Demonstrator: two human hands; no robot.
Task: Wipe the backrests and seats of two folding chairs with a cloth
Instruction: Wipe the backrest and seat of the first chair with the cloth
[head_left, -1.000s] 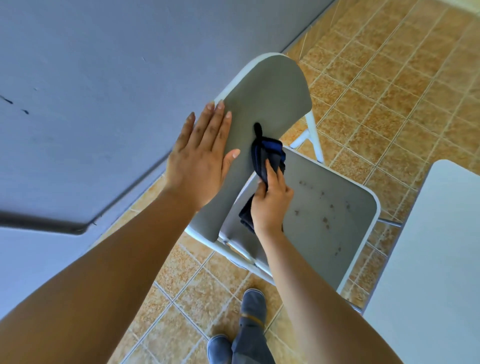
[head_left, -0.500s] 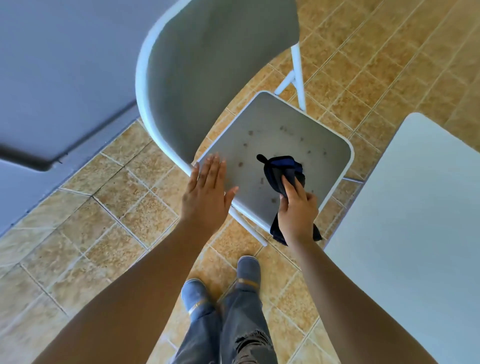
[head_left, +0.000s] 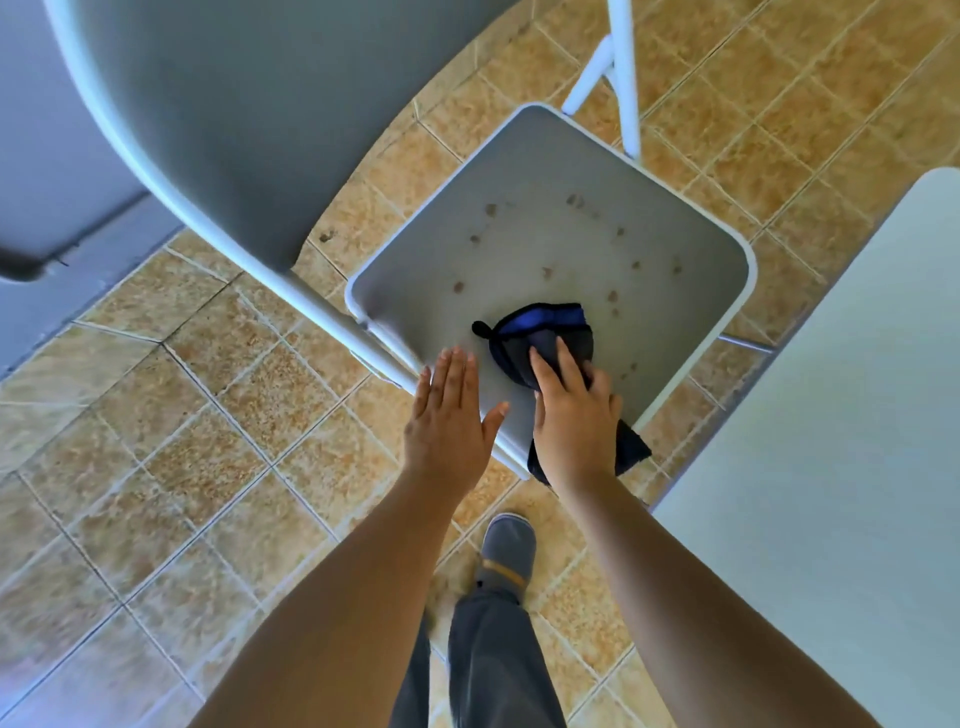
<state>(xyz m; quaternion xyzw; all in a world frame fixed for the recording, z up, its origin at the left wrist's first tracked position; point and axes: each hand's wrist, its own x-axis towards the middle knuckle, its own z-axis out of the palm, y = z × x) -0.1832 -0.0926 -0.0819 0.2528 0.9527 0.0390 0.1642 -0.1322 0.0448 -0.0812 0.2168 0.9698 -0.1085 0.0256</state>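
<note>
Cloth (head_left: 540, 332), dark with a blue band, lies bunched on the near part of the seat (head_left: 545, 156), pinned under the right hand (head_left: 574, 410). Two of that hand's fingers reach forward over the bundle while the rest curl round it, and a loose tail hangs past the seat's near edge below the wrist. What the wipe turns on, I judge, is that the brown spots (head_left: 491, 209) are scattered ahead of the cloth, toward the seat's far edge and away from the person, so the stroke has to push forward and sweep sideways. The right hand is the one on the job. The left hand (head_left: 449, 410) is flat with straight fingers at the seat's near left edge, just beside the right, holding nothing; whether it presses the rim I cannot tell. The backrest (head_left: 260, 104) rises at upper left. A second ago the cloth was up on the backrest with the left hand braced against it; half a second ago it was already on the seat, and since then the two hands have drawn closer together.
</note>
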